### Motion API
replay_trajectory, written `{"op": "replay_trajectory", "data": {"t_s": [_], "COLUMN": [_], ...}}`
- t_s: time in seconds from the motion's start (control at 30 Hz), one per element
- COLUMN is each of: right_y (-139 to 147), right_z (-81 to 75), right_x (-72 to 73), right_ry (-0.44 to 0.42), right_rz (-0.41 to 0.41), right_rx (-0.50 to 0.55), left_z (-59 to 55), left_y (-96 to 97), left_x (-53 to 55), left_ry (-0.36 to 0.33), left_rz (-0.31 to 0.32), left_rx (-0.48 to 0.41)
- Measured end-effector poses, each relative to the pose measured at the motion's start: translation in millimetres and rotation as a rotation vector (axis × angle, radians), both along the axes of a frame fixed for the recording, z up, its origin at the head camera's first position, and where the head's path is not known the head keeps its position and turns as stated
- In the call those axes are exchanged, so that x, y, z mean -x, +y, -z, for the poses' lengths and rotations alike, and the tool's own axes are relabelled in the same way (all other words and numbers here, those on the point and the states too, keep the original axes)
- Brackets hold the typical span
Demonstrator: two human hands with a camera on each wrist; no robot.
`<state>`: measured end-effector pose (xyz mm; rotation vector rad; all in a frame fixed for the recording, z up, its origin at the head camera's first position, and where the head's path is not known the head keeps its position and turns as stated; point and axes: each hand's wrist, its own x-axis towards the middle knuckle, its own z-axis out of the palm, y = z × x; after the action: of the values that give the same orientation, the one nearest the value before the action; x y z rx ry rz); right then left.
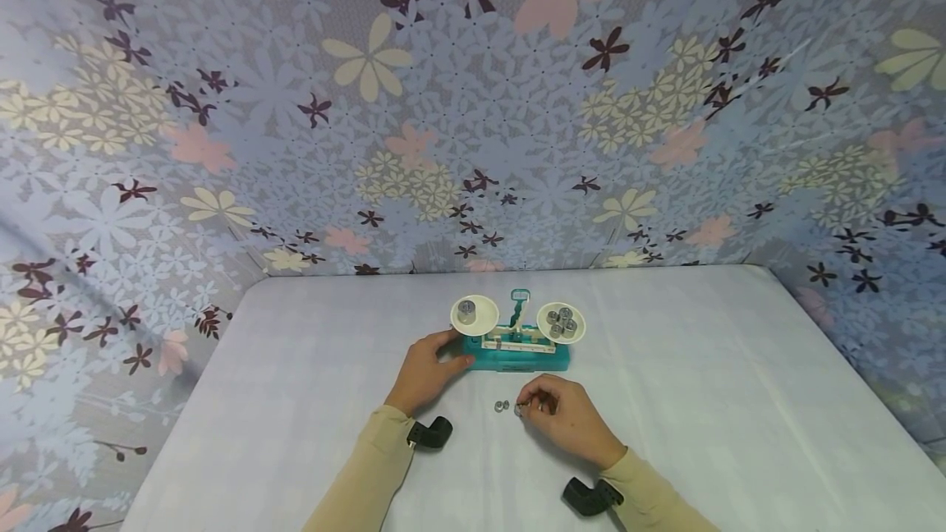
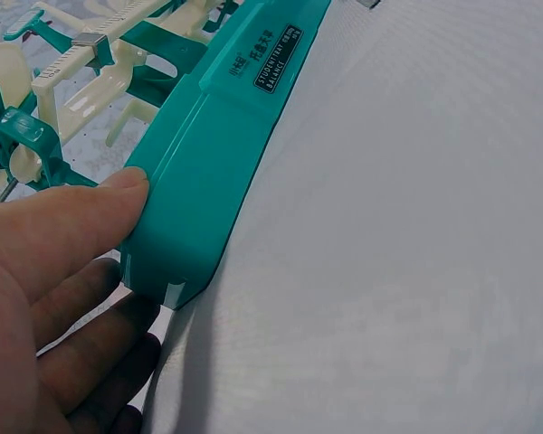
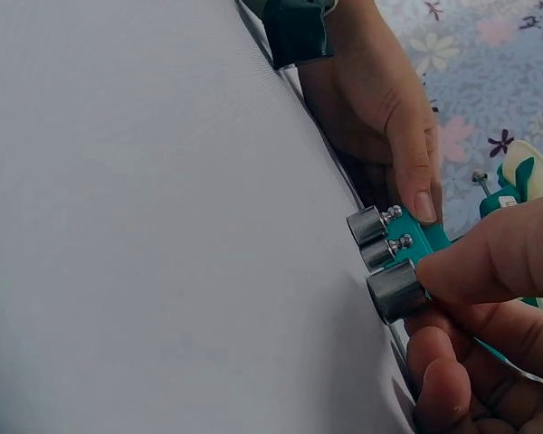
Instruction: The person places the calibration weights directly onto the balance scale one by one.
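A green balance (image 1: 517, 358) with two cream pans stands on the table. My left hand (image 1: 426, 369) grips the left end of its base, the thumb (image 2: 90, 208) along one side and the fingers lower at the end. One larger metal weight (image 1: 466, 310) sits on the left pan (image 1: 484, 320), and several smaller weights (image 1: 564, 324) sit on the right pan (image 1: 546, 327). In front of the balance, my right hand (image 1: 565, 417) pinches a metal weight (image 3: 396, 291) between thumb and fingers, at the tabletop. Two small knobbed weights (image 3: 366, 226) stand beside it.
A white cloth covers the table (image 1: 310, 335). Flower-patterned fabric (image 1: 473, 146) rises behind the table and at both sides. The balance's pointer frame (image 1: 521, 296) stands up between the pans. Each wrist carries a black camera (image 1: 590, 497).
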<state>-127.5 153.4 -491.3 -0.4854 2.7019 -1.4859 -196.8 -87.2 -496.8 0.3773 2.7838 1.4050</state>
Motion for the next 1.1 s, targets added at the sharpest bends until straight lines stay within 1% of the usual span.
{"op": "replay_trajectory", "data": {"t_s": [0.1, 0.37, 0.57, 0.73, 0.9, 1.03, 1.1], "right_y": [0.6, -1.0, -1.3, -1.7, -1.7, -2.1, -2.6], "right_z": [2.6, 1.3, 1.6, 1.0, 1.8, 2.1, 2.1], "right_x": [0.9, 0.2, 0.0, 0.4, 0.6, -0.1, -0.6], "right_ry": [0.009, 0.018, 0.000, -0.024, -0.041, -0.037, -0.019], "right_rz": [0.003, 0.019, 0.039, 0.046, 0.054, 0.062, 0.059], "right_rx": [0.000, -0.001, 0.005, 0.009, 0.033, 0.061, 0.071], "left_z": [-0.2, -0.3, -0.1, 1.5, 2.2, 2.1, 1.9], "left_y": [0.1, -0.7, -0.9, -1.4, -1.5, -1.5, -1.5], "left_x": [-0.1, 0.2, 0.3, 0.6, 0.7, 0.9, 1.1], "left_ry": [0.000, -0.004, -0.003, 0.001, 0.005, 0.010, 0.009], "left_rz": [0.002, 0.004, 0.007, 0.002, 0.004, 0.011, 0.011], "left_rx": [0.000, -0.003, -0.011, 0.001, -0.003, -0.005, 0.000]}}
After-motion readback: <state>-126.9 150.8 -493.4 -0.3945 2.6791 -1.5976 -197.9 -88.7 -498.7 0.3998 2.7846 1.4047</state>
